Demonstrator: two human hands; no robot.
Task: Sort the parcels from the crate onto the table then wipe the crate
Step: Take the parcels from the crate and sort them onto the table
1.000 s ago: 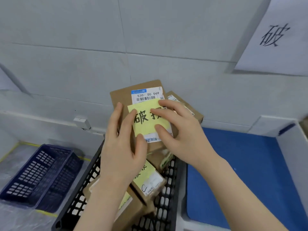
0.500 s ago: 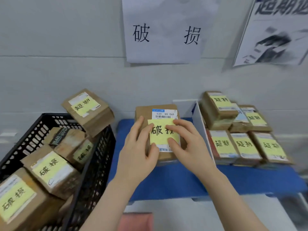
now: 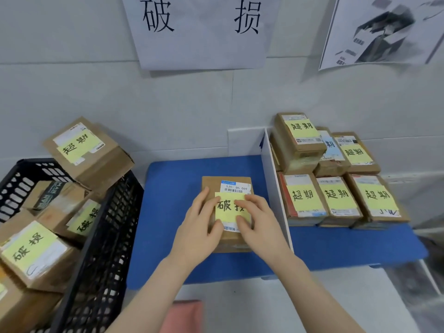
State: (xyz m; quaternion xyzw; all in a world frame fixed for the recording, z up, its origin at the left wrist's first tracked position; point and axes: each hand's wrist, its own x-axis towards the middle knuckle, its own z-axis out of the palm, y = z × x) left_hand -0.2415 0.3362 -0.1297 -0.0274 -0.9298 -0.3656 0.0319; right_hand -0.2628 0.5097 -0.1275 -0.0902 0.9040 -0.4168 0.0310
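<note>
Head view, sorting bench. My left hand [image 3: 195, 227] and my right hand [image 3: 258, 221] both rest on one cardboard parcel [image 3: 211, 186], which lies flat on the blue mat [image 3: 168, 212] in the bay left of the white divider [image 3: 276, 188]. Each hand is partly open: the fingers are spread and gently curled over the parcel's top and near edge, pressing on it rather than closed around it, with the thumbs lying on the yellow note [image 3: 228, 206] stuck below its white barcode label [image 3: 235, 187]. Right of the divider, more parcels with yellow notes [image 3: 336, 198] stand in two rows, the back-left one stacked higher. At far left, the black crate [image 3: 103, 236] holds further noted parcels [image 3: 36, 253]; one parcel [image 3: 89, 152] sits tilted on its back rim. A paper sign [image 3: 201, 30] hangs on the wall directly above the bay under my hands, a printed poster [image 3: 384, 32] to its right. A pink cloth [image 3: 182, 316] lies at the lower edge.
</note>
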